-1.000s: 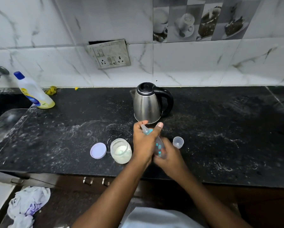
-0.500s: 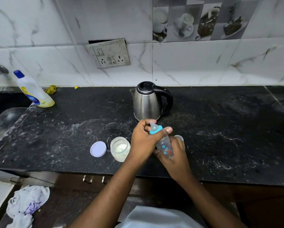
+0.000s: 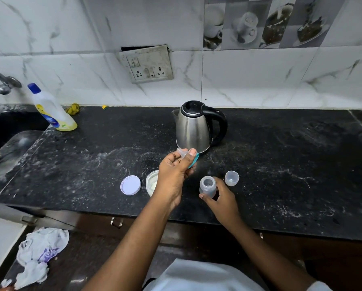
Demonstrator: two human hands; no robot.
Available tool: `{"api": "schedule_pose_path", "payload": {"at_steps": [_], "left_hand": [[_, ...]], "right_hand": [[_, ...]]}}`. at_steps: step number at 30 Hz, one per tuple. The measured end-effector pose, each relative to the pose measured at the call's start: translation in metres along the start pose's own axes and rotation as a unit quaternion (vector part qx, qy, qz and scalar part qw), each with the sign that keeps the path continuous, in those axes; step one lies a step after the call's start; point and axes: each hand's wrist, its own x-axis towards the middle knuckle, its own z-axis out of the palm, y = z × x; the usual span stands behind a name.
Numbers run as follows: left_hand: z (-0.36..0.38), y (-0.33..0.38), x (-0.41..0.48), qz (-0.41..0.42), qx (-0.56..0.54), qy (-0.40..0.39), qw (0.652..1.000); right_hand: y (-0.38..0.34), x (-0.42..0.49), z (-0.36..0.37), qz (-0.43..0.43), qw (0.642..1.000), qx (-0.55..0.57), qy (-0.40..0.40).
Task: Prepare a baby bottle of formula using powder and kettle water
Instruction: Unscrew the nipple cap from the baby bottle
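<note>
left hand (image 3: 175,173) pinches teat with teal ring (image 3: 193,162), raised apart from bottle | right hand (image 3: 223,199) curled round open bottle (image 3: 207,186), upright near counter (image 3: 280,164) front edge | open jar (image 3: 151,182) holds white powder, lid (image 3: 130,185) just beside it

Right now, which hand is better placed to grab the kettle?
Probably the right hand: the kettle handle faces its side, and it merely holds the bottle standing on the counter. The left hand grips the teat ring.
</note>
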Motion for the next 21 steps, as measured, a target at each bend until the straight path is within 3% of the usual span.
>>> {"api": "schedule_pose_path", "payload": {"at_steps": [8,13,17,21], "left_hand": [[-0.002,-0.007,0.005,-0.019,0.030,0.013,0.999],[-0.003,-0.008,0.006,-0.031,0.039,0.001,0.999],[-0.002,-0.012,0.002,-0.094,0.068,-0.055,0.992],[0.011,-0.021,-0.005,-0.156,0.104,-0.122,0.975]], "right_hand": [[0.019,0.009,0.017,0.020,0.998,-0.039,-0.035],[0.002,0.000,0.003,0.064,0.998,0.015,-0.024],[-0.049,-0.016,-0.031,-0.005,0.988,0.144,0.056],[-0.076,-0.014,-0.064,-0.039,0.986,0.159,0.038]]}}
